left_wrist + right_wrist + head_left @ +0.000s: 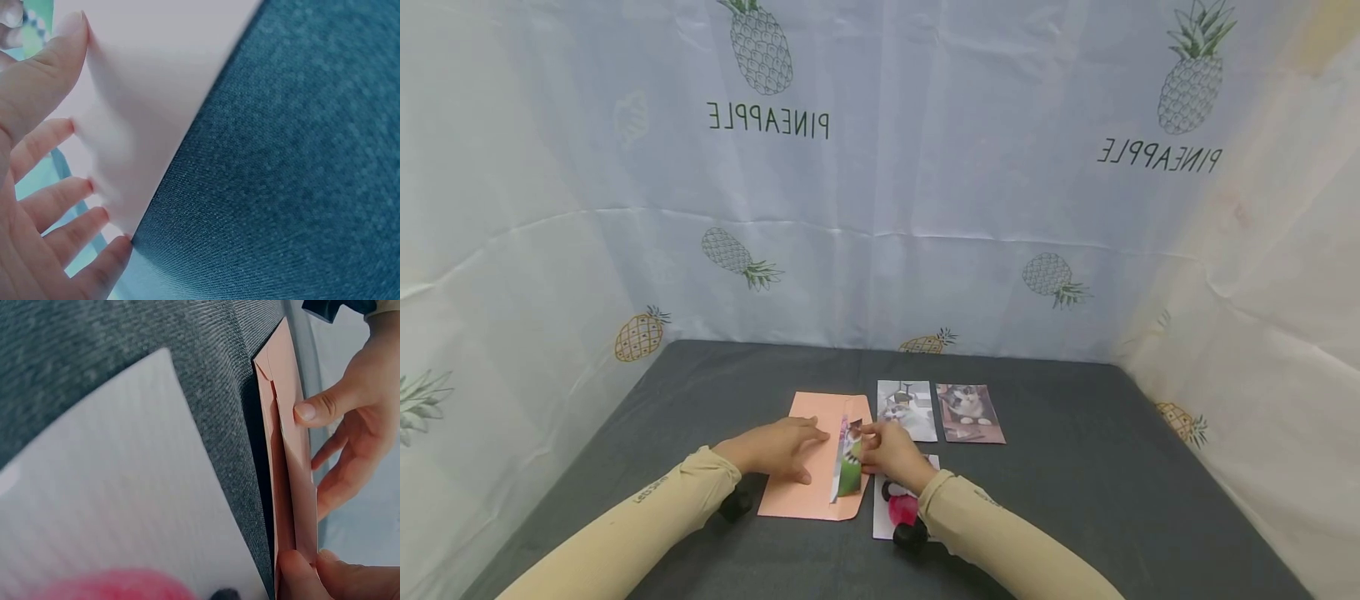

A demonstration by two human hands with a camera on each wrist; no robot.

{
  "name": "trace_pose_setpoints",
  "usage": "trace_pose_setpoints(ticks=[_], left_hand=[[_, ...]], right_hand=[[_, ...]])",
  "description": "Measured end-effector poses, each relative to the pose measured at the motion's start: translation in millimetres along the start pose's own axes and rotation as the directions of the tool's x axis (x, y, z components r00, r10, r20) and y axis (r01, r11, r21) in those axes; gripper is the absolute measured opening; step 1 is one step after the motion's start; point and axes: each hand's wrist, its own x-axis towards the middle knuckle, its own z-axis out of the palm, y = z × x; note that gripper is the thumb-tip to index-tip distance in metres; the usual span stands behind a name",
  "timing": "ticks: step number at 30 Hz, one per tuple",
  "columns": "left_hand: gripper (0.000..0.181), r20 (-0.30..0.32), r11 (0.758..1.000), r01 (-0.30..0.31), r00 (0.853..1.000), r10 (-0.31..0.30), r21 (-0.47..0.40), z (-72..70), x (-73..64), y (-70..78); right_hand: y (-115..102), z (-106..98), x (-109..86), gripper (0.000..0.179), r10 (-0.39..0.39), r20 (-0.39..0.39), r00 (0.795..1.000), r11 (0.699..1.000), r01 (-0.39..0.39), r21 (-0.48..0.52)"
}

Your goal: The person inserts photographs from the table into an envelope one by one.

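A salmon-pink envelope (820,406) lies on the dark table. My left hand (778,450) rests on its left part, fingers spread; in the left wrist view, fingertips (56,200) touch the pale envelope surface (150,81). A narrow strip of a photo (850,472), showing green and an animal, stands out near the envelope's right side. My right hand (891,454) pinches that photo at its right edge between thumb and finger. Seen from the right wrist, the envelope (264,419) has a slit along one side. How much of the photo is inside is hidden.
Right of the envelope lies a card with a pink figure (902,507), partly under my right wrist. Behind it are a white cat photo (910,412) and a brownish cat photo (970,414). Pineapple-print curtains (880,183) enclose the table (1075,500) at the back and sides.
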Motion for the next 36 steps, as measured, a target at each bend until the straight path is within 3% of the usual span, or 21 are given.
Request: trace_pose_setpoints(ticks=[8,15,24,36], left_hand=[[0.064,-0.004,1.000,0.002,1.000,-0.002,0.001,1.0,0.7,-0.9],[0.064,-0.006,1.000,0.000,1.000,0.000,-0.002,-0.2,0.5,0.6],[0.065,-0.013,1.000,-0.025,1.000,0.025,0.014,-1.1,-2.6,0.4],[0.064,-0.020,0.999,-0.038,0.999,0.038,0.010,-1.3,-3.4,-0.2]], right_hand=[[-3.5,5.8,1.9,0.044,0.012,-0.035,0.999,0.998,-0.014,-0.059],[-6.5,7.6,2.3,0.039,0.010,-0.024,1.000,0.999,-0.011,-0.035],[-8.1,9.9,4.5,0.038,-0.041,-0.028,0.999,0.978,0.034,-0.205],[-8.4,14.3,5.8,0.040,-0.030,-0.031,0.999,0.967,0.021,-0.254]])
